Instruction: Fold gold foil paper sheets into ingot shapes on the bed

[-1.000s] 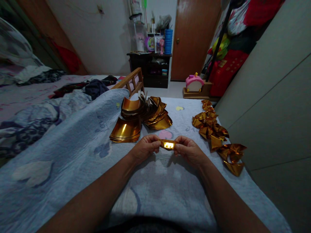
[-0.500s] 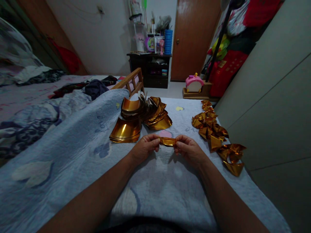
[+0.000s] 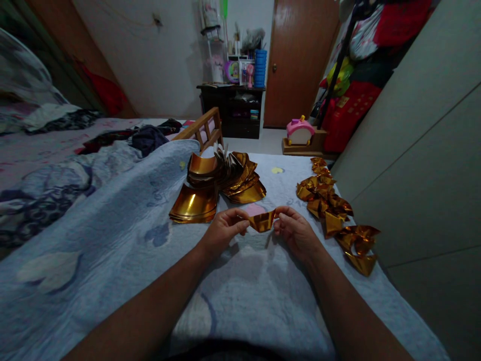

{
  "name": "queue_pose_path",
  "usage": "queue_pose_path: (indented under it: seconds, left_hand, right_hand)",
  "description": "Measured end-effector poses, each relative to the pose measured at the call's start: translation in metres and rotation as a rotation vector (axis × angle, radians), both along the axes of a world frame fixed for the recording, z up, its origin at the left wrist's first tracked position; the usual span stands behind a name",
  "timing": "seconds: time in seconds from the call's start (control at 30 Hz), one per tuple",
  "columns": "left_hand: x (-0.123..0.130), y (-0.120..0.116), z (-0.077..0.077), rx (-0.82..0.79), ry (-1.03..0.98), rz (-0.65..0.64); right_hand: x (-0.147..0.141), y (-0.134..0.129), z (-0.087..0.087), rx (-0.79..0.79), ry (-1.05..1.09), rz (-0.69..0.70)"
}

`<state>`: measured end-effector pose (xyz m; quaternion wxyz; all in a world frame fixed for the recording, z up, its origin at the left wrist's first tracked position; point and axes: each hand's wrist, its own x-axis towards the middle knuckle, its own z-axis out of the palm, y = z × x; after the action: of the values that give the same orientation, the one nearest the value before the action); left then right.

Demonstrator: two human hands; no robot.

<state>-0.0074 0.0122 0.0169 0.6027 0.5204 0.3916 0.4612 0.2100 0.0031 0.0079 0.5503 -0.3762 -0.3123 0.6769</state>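
Note:
A folded piece of gold foil paper (image 3: 262,222) is stretched between my two hands, above the bed cover. My left hand (image 3: 229,226) pinches its left end between thumb and fingers. At the other end, my right hand (image 3: 295,229) grips the tip the same way. The piece bows downward in the middle and its upper edge looks spread. Just beyond my left hand lie stacks of flat gold foil sheets (image 3: 195,200), fanned and curved. Several folded gold foil pieces (image 3: 330,203) rest in a row to the right of my right hand.
A light blue quilt (image 3: 240,311) with heart shapes covers the bed. Pale cabinet doors (image 3: 424,165) run along the right side. Rumpled bedding and clothes (image 3: 112,155) lie to the left. Beyond the wooden bed rail (image 3: 203,125) stand a dark cabinet (image 3: 229,110) and a pink toy (image 3: 299,131).
The gold foil piece has gone from a narrow flat strip to a deeper, bowed shape. Both hands keep hold of its ends, with the right hand slightly farther right.

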Motion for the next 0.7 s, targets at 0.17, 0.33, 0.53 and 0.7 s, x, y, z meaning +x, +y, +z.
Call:
queue_pose_path:
  seconds: [0.17,0.33,0.53,0.7]
  left_hand:
    - [-0.001,-0.003,0.002,0.147,0.101,0.100]
    - [-0.005,-0.003,0.002,0.337,0.254,0.234]
    - [-0.017,0.002,0.009,0.504,0.366,0.419]
    - [-0.028,0.011,0.009,0.612,0.443,0.572]
  right_hand:
    - [0.000,0.000,0.001,-0.025,-0.028,-0.010]
    - [0.001,-0.001,0.003,-0.067,-0.038,-0.027]
    - [0.002,-0.002,0.005,-0.081,-0.044,-0.028]
    - [0.001,-0.002,0.006,-0.080,-0.069,-0.022]
